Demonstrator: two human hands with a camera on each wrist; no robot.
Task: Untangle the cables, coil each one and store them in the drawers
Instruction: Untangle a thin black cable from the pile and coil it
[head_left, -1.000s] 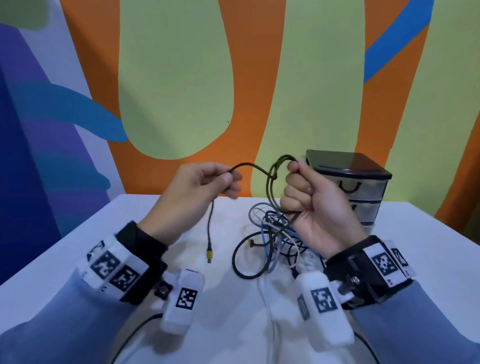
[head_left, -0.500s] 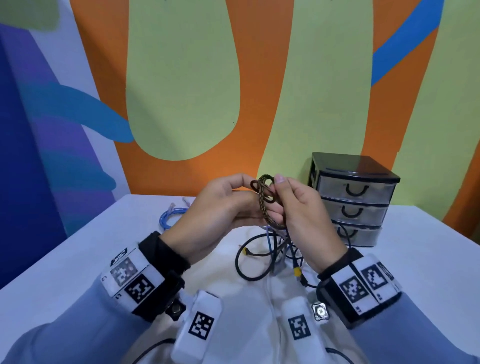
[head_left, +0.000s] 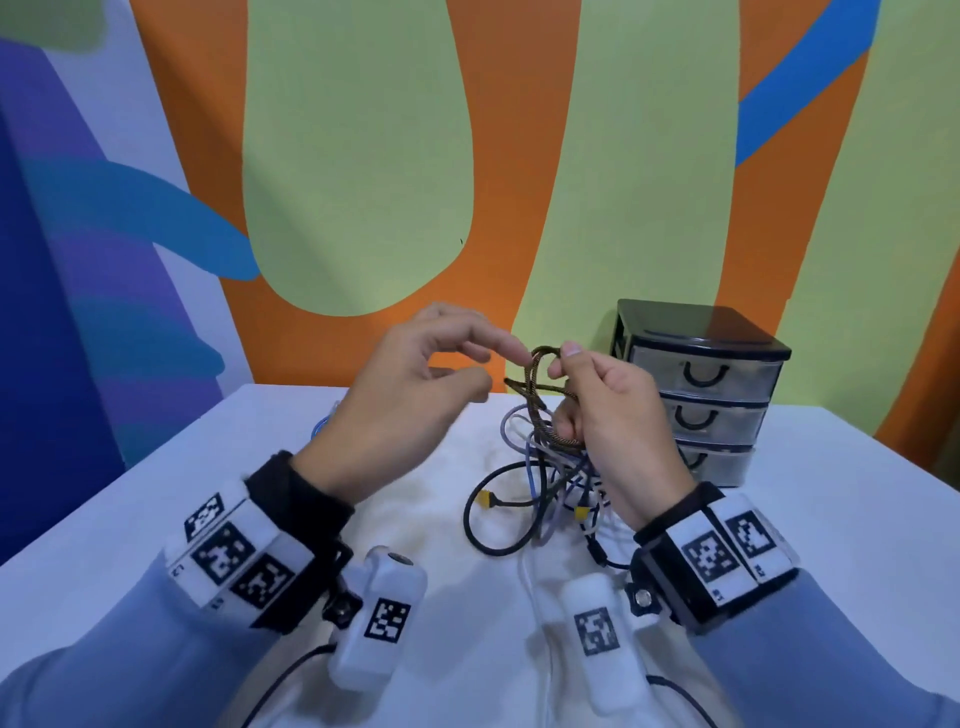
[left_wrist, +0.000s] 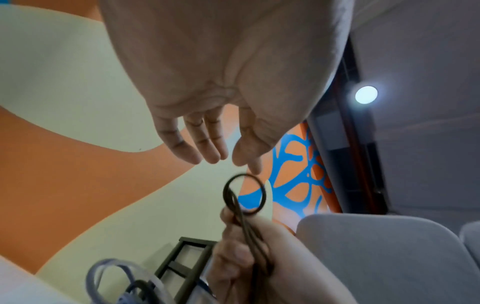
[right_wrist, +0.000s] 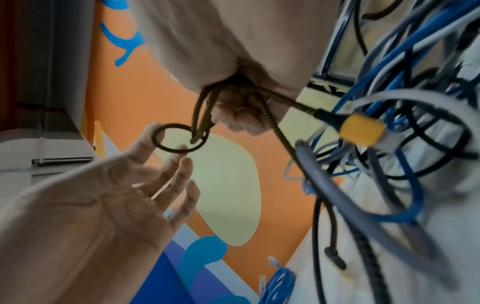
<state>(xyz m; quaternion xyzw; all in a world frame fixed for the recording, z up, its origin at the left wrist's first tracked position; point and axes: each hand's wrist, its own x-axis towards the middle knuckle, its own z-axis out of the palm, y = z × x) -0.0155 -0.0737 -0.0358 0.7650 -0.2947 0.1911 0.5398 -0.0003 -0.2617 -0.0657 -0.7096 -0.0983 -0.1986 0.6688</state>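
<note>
A brown-and-black braided cable (head_left: 537, 387) is folded into small loops and held up above the table. My right hand (head_left: 566, 364) pinches these loops between thumb and fingers; in the right wrist view the braided cable (right_wrist: 200, 115) runs out of its fist to a yellow plug (right_wrist: 362, 131). My left hand (head_left: 493, 366) hovers just left of the top loop (left_wrist: 245, 195), fingers straight and spread, holding nothing. Its fingertips (right_wrist: 179, 149) lie right at the loop. A tangle of black, blue and white cables (head_left: 545, 483) lies on the white table below both hands.
A small three-drawer unit (head_left: 696, 389) with a black top stands at the back right, all drawers closed. A coiled blue cable (head_left: 319, 426) lies on the table (head_left: 156, 493) behind my left hand. A painted wall runs along the table's far edge.
Half a second ago both hands pinched the braided coil together. My left hand has since let go and opened beside it, while my right hand keeps the coil.
</note>
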